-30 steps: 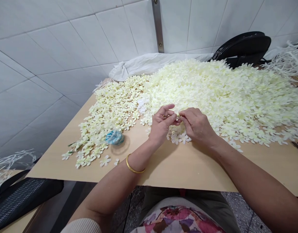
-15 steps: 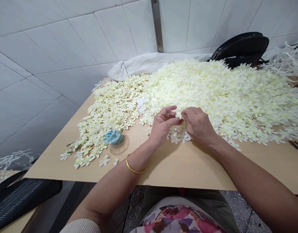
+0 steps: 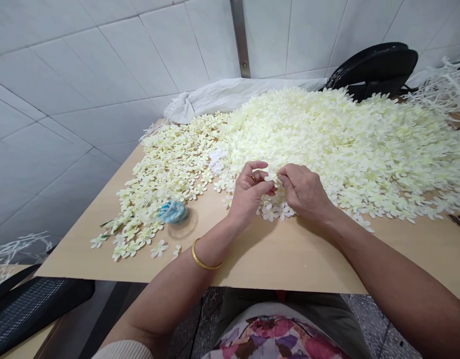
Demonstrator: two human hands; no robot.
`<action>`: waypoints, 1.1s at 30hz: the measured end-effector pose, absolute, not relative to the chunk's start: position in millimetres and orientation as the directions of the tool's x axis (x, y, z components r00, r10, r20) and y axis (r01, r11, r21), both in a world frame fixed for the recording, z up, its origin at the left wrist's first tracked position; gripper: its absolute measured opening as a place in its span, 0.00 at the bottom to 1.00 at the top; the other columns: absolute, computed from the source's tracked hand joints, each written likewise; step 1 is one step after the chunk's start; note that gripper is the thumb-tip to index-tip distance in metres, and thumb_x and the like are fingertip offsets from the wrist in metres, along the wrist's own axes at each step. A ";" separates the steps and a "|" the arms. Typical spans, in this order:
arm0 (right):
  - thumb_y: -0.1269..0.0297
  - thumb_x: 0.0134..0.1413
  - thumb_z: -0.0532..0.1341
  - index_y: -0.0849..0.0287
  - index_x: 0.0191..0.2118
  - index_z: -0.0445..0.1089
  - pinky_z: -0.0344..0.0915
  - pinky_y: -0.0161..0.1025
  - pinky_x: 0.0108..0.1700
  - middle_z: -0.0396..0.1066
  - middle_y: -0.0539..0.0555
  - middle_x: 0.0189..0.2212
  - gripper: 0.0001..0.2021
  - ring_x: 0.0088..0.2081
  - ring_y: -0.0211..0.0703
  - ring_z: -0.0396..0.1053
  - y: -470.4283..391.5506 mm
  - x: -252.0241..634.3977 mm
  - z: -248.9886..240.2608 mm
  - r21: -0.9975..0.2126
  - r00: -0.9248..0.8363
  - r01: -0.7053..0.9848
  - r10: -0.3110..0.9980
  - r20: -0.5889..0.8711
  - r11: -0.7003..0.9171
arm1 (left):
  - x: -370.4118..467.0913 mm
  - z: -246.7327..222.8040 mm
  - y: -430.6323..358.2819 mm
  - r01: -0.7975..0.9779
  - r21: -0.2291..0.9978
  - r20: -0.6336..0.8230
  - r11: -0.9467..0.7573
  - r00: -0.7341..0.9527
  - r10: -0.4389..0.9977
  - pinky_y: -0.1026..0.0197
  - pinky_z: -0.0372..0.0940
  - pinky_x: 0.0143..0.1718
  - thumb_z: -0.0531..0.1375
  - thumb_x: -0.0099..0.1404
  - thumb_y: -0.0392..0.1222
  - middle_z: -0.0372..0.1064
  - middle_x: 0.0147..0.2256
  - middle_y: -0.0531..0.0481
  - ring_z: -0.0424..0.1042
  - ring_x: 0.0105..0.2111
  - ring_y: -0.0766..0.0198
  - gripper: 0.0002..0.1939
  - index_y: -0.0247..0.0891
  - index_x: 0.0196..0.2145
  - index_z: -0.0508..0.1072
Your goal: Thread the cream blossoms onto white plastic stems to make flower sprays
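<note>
My left hand (image 3: 251, 189) is at the front edge of a big heap of pale artificial flowers (image 3: 312, 134). Its thumb and fingers pinch a small white artificial flower (image 3: 271, 178), partly covered by the fingertips. Close beside it on the right, my right hand (image 3: 303, 189) has its fingers curled and pressed together near that flower; what it pinches is too small to make out. A few loose white flowers (image 3: 271, 213) lie on the table just below the hands.
A smaller spread of cream flowers (image 3: 170, 164) covers the table's (image 3: 275, 259) left side, with a blue-and-white bundle (image 3: 173, 212) beside it. White cloth (image 3: 230, 94) and a black bag (image 3: 375, 70) lie along the tiled wall. Dark metal snips (image 3: 458, 221) rest at the right.
My hands have drawn slightly apart at the fingertips, the left one shifting a little left. The whole view has moved slightly; the flower stays in the left hand.
</note>
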State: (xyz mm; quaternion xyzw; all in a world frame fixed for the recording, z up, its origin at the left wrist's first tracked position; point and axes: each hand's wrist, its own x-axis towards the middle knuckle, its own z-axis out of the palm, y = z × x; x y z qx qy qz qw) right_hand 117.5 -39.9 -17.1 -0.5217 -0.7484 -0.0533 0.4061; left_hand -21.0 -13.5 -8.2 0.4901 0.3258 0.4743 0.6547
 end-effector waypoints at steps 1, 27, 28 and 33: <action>0.73 0.52 0.51 0.57 0.27 0.59 0.55 0.35 0.29 0.64 0.50 0.22 0.06 0.25 0.39 0.58 -39.9 117.1 -16.5 -0.353 -0.104 0.821 0.726 0.680 0.448 | -20.4 -8.6 -14.1 -0.309 0.949 0.044 0.062 0.323 0.945 0.67 0.65 0.26 0.62 0.46 0.31 0.62 0.27 0.60 0.67 0.22 0.74 0.19 0.40 0.37 0.64; 0.72 0.57 0.48 0.58 0.29 0.60 0.53 0.40 0.38 0.65 0.52 0.24 0.08 0.29 0.42 0.60 -30.0 126.7 -19.2 -0.249 0.029 0.909 0.544 0.838 0.335 | 2.5 8.3 -4.9 -0.141 0.979 0.192 -0.149 0.382 0.904 0.65 0.65 0.30 0.65 0.51 0.45 0.66 0.25 0.53 0.66 0.27 0.70 0.10 0.35 0.26 0.74; 0.72 0.57 0.49 0.58 0.29 0.60 0.53 0.40 0.38 0.65 0.52 0.24 0.08 0.29 0.42 0.60 -30.3 126.7 -19.2 -0.250 0.030 0.909 0.548 0.836 0.332 | 1.8 8.8 -5.5 -0.140 0.979 0.189 -0.145 0.387 0.903 0.65 0.66 0.30 0.64 0.52 0.46 0.66 0.25 0.52 0.66 0.27 0.70 0.11 0.35 0.26 0.74; 0.73 0.56 0.49 0.58 0.30 0.61 0.54 0.40 0.38 0.67 0.52 0.25 0.07 0.29 0.42 0.62 -32.4 127.0 -18.8 -0.236 0.019 0.910 0.535 0.844 0.341 | 1.7 7.4 -7.1 -0.147 0.978 0.193 -0.148 0.367 0.910 0.65 0.65 0.30 0.66 0.49 0.42 0.67 0.25 0.53 0.66 0.26 0.70 0.08 0.35 0.26 0.74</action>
